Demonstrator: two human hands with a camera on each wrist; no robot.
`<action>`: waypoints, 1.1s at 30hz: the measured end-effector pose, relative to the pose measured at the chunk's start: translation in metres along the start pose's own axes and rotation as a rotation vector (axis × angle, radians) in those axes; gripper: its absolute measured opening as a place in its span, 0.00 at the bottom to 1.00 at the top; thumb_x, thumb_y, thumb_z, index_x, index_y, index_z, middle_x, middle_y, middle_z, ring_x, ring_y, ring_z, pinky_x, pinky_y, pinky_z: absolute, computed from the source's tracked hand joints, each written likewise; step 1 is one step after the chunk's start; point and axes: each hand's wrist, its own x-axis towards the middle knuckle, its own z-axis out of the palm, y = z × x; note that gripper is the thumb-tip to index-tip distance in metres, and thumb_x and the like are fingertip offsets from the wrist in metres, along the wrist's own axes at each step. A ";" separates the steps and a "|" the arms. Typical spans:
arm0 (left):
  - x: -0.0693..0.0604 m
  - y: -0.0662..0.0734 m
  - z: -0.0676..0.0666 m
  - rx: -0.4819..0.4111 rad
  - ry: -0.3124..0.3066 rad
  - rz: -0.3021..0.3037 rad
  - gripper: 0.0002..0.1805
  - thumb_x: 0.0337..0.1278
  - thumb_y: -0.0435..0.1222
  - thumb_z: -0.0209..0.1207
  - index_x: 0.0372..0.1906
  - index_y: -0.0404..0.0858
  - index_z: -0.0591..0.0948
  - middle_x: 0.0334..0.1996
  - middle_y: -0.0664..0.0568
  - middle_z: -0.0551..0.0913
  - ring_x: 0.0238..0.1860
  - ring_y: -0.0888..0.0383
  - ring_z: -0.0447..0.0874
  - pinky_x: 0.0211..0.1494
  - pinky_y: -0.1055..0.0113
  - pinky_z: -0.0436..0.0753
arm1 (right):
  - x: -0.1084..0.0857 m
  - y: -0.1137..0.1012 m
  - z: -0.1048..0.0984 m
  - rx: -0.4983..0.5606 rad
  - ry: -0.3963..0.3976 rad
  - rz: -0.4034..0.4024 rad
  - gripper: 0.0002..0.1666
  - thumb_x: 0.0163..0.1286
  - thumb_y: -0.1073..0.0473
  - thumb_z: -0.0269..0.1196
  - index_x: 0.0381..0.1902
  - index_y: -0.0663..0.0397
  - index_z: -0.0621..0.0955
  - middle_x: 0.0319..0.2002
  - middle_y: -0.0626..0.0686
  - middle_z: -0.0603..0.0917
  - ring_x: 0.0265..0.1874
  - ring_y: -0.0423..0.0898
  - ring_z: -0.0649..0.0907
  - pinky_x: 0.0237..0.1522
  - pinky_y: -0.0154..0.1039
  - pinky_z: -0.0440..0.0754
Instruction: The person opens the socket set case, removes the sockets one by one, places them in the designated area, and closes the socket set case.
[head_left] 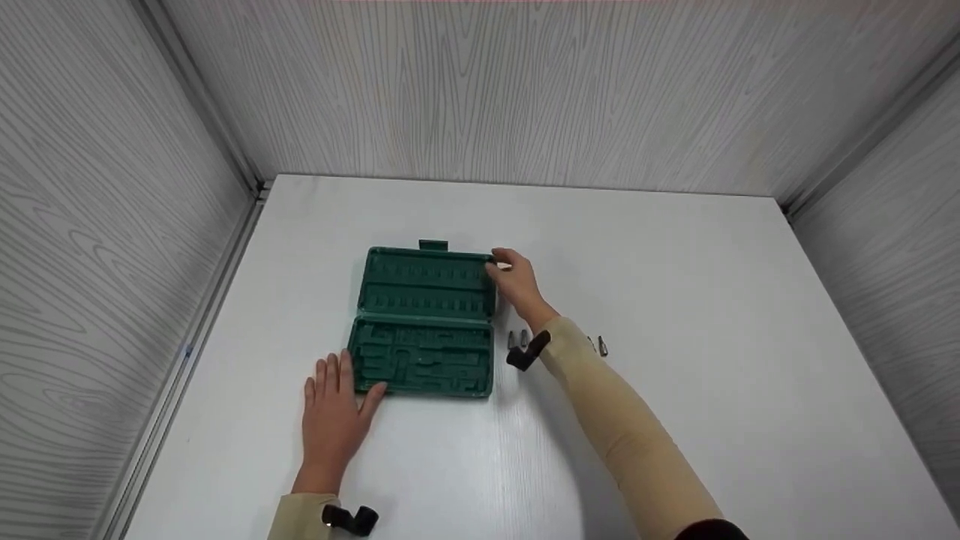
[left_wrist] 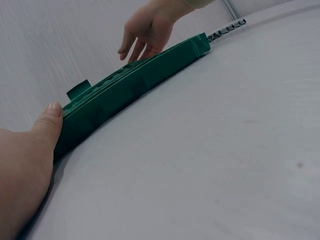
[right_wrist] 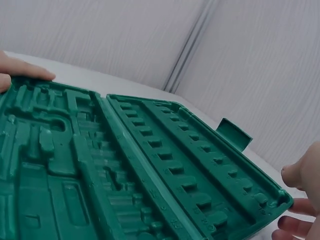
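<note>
A green plastic tool case [head_left: 420, 358] lies unfolded on the table, its moulded slots bare. Its lid [head_left: 427, 292] extends toward the back wall, with a latch tab [head_left: 433, 245] at the far edge. My left hand [head_left: 330, 416] rests against the near left corner, fingers straight along the side and thumb on the front edge. At the lid's far right corner is my right hand [head_left: 519, 285]. In the right wrist view its fingers [right_wrist: 296, 225] are beside the corner, and the thumb stands apart from the lid.
Small metal bits [head_left: 524, 338] lie right of the case, partly behind the right forearm. More bits [head_left: 603, 346] lie beyond that arm. In the left wrist view, a row of metal pieces [left_wrist: 227, 30] shows past the case. Grey wood-grain panels [head_left: 480, 90] enclose the white table [head_left: 675, 262].
</note>
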 end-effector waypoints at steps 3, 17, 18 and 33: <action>0.002 0.000 0.000 0.006 0.005 0.004 0.47 0.60 0.63 0.45 0.71 0.31 0.53 0.68 0.32 0.55 0.70 0.39 0.45 0.68 0.44 0.46 | -0.005 -0.004 -0.001 0.019 0.025 -0.088 0.25 0.70 0.58 0.56 0.63 0.57 0.70 0.59 0.54 0.72 0.54 0.49 0.73 0.51 0.42 0.75; 0.000 -0.006 -0.006 0.017 -0.015 -0.011 0.48 0.60 0.62 0.45 0.71 0.29 0.52 0.67 0.31 0.55 0.70 0.38 0.45 0.68 0.44 0.46 | -0.032 -0.022 0.005 0.047 0.071 -0.365 0.20 0.71 0.59 0.54 0.60 0.52 0.73 0.54 0.57 0.70 0.49 0.48 0.73 0.48 0.40 0.75; 0.000 -0.007 -0.006 0.018 -0.016 -0.015 0.48 0.60 0.63 0.45 0.71 0.29 0.52 0.68 0.31 0.55 0.70 0.38 0.45 0.68 0.44 0.45 | -0.034 -0.024 0.006 0.043 0.068 -0.378 0.20 0.72 0.58 0.54 0.60 0.51 0.73 0.53 0.57 0.70 0.48 0.48 0.73 0.47 0.40 0.75; 0.002 -0.012 -0.007 0.015 -0.042 -0.017 0.49 0.61 0.63 0.43 0.71 0.28 0.50 0.69 0.31 0.52 0.70 0.39 0.44 0.68 0.45 0.45 | -0.079 -0.037 0.024 -0.156 -0.176 -0.639 0.16 0.71 0.52 0.55 0.46 0.56 0.82 0.41 0.49 0.74 0.36 0.41 0.73 0.39 0.36 0.74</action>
